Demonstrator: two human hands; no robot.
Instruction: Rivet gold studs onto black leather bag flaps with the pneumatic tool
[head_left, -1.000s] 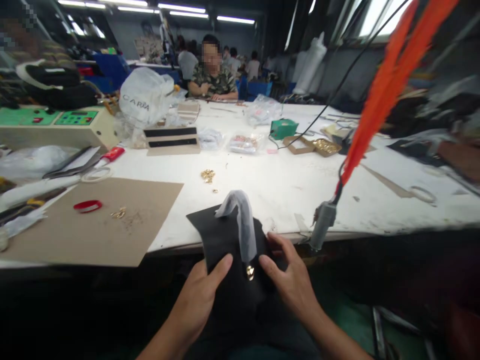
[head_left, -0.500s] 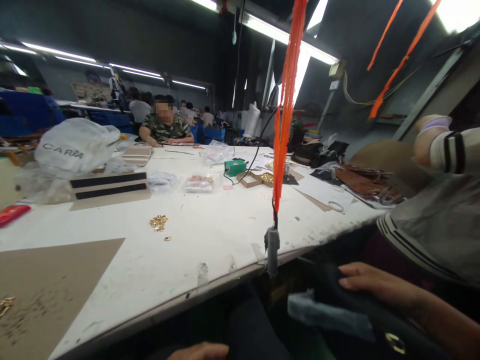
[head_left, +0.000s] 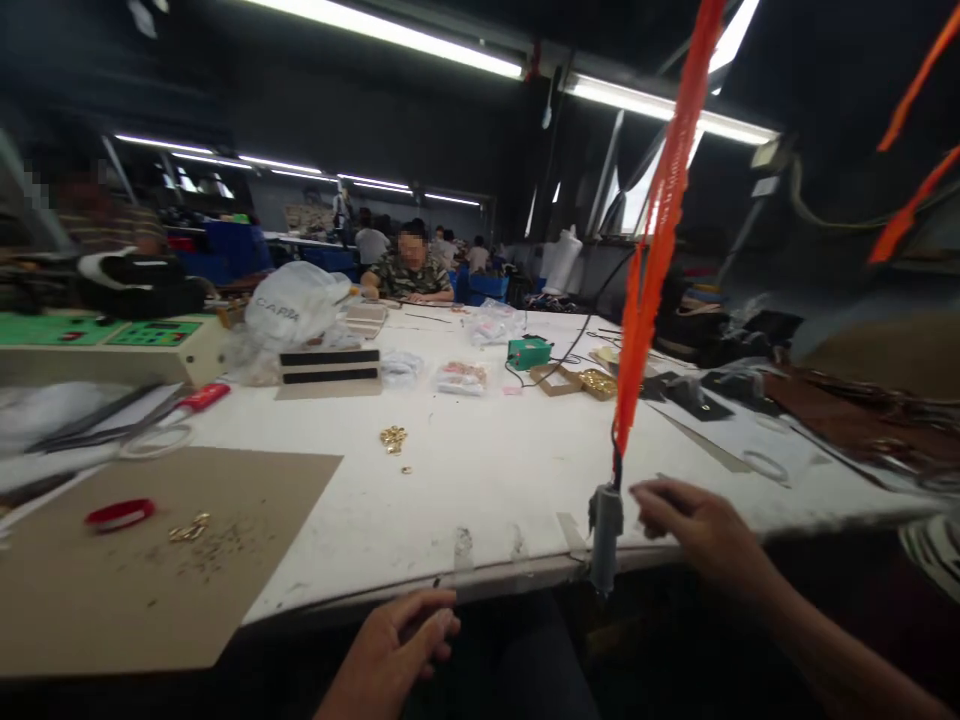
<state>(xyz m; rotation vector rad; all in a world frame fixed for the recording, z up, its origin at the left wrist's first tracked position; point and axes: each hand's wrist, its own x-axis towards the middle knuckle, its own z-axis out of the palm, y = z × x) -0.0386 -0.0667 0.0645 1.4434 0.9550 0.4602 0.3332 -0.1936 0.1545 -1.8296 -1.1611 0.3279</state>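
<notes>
My left hand [head_left: 390,645] is at the front edge of the white table [head_left: 495,455], its fingers loosely curled, with a gap between forefinger and thumb. My right hand [head_left: 697,525] is over the table edge, just beside the grey tool [head_left: 604,540] that hangs below the orange strips [head_left: 660,220]; its fingers are bent, but I cannot tell if they pinch something. Farther on the table, a cardboard box [head_left: 581,391] contains gold metal pieces [head_left: 598,381]. A clear bag [head_left: 460,378] holds small pinkish pieces (their shape is too small for me to know). What is inside the big white bag [head_left: 289,300] is hidden. The orange strips are cut off at the top of my view, and the brown leather [head_left: 862,425] at right is blurred.
</notes>
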